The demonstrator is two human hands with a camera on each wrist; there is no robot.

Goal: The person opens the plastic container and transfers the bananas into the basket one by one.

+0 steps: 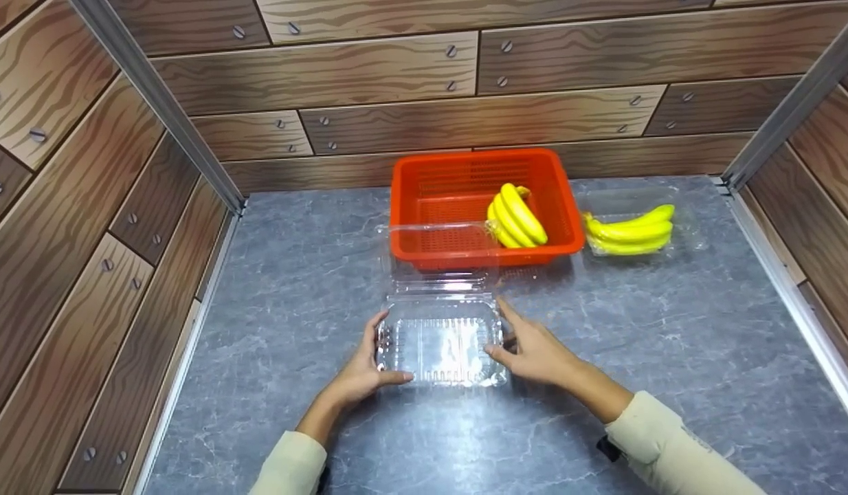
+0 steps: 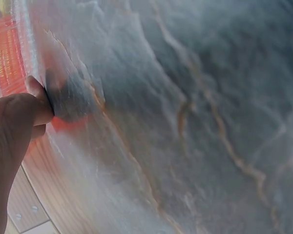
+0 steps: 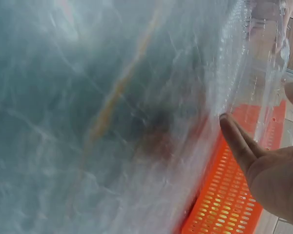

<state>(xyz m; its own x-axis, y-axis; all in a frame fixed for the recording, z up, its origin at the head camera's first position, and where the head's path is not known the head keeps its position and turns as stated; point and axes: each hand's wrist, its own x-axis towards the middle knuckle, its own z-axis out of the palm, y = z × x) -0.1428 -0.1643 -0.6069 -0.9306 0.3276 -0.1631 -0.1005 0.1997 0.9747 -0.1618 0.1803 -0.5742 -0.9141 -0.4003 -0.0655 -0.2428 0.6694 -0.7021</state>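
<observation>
A clear plastic clamshell container (image 1: 441, 350) stands between my two hands over the grey surface. Its lid (image 1: 438, 275) is folded back, overlapping the front of the orange basket in the head view. My left hand (image 1: 362, 364) grips the container's left side, thumb on the front corner and fingers along the outside wall. On the other side, my right hand (image 1: 537, 350) holds the right wall, with the thumb over the rim and the index finger stretched toward the hinge. In the right wrist view, the fingers (image 3: 239, 141) touch the container's side. Nothing lies inside the container.
Behind the container, an orange plastic basket (image 1: 403, 199) holds a bunch of yellow bananas (image 1: 517, 216). To its right, another clear container (image 1: 688, 230) has a second banana bunch (image 1: 630, 232) in it. Wood-patterned walls (image 1: 369, 75) enclose the back and sides.
</observation>
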